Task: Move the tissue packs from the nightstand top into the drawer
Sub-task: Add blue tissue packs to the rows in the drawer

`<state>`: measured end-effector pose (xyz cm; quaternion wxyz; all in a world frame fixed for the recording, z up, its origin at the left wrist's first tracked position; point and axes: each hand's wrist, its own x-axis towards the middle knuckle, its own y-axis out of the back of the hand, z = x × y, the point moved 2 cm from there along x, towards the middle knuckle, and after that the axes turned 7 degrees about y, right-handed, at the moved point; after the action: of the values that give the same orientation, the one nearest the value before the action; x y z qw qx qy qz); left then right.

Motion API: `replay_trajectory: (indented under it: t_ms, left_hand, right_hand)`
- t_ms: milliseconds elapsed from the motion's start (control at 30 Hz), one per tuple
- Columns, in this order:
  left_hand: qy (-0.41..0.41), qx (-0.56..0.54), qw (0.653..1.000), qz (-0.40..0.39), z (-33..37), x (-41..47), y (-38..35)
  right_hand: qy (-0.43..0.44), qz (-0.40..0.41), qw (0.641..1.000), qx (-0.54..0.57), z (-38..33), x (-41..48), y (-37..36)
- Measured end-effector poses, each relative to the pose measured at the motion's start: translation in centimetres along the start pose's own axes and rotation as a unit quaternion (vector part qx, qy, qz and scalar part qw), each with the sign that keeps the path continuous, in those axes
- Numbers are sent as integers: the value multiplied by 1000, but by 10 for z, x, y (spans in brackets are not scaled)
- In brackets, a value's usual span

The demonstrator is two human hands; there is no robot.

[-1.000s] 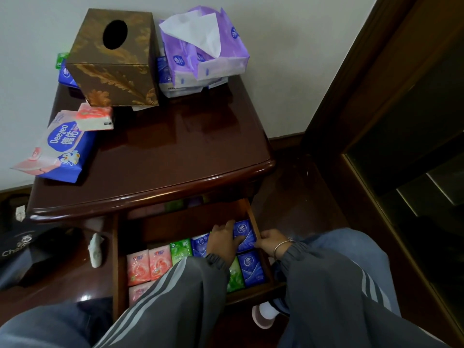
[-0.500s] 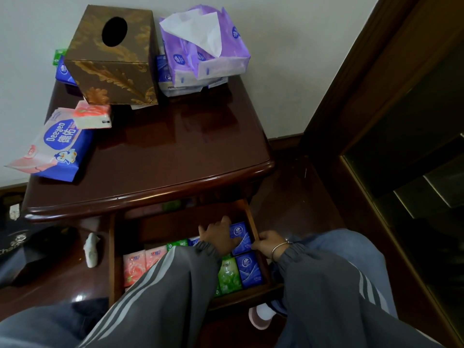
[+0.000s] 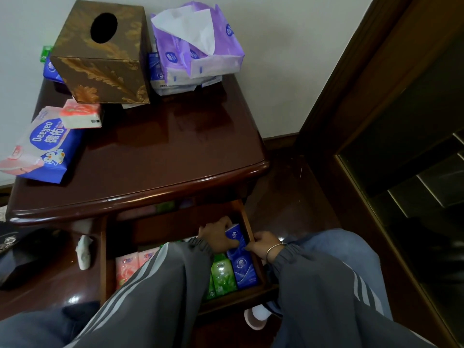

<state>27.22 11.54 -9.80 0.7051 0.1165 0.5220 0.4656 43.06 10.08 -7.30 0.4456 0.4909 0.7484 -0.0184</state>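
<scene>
Tilting inside the dark wooden drawer (image 3: 247, 217), a small blue tissue pack (image 3: 235, 235) is gripped by the left hand (image 3: 217, 237); hold of right hand (image 3: 263, 245) unclear.

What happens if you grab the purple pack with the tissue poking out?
The purple pack would probably squash, since its wrapper looks soft and crumpled. It likely feels light, being tissues. The loose tissue might slip out, as the top is open.

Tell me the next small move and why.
Probably press the blue pack down flat in the drawer's right back corner, then let go: the left hand grips it, the right hand touches it, and it looks tilted behind a second blue pack.
</scene>
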Motion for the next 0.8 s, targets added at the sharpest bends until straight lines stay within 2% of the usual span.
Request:
replay_trajectory:
  t_ms: [67,167,267,367,433,533,700,800]
  left_hand:
    - [2,-68,998,1,-6,1,-1]
    - [-10,-133,990,-50,-12,7,-2]
    - [-8,-54,995,-87,-13,13,-4]
    - [9,66,997,-45,-6,15,-5]
    - [-19,102,995,-4,2,14,-7]
    - [-47,95,994,30,3,14,-11]
    - [-8,142,987,68,-8,10,-18]
    - [-15,98,991,93,-12,7,-20]
  right_hand:
    - [1,-2,1000,-5,0,1,0]
    - [1,-1,1000,-4,2,3,-1]
    - [5,0,1000,-10,2,5,-2]
    - [4,9,1000,-20,4,6,-2]
    - [2,10,1000,-22,5,7,-2]
    - [2,6,1000,-19,5,8,-3]
    - [10,13,999,-32,4,9,-3]
    - [10,11,999,-31,4,10,-3]
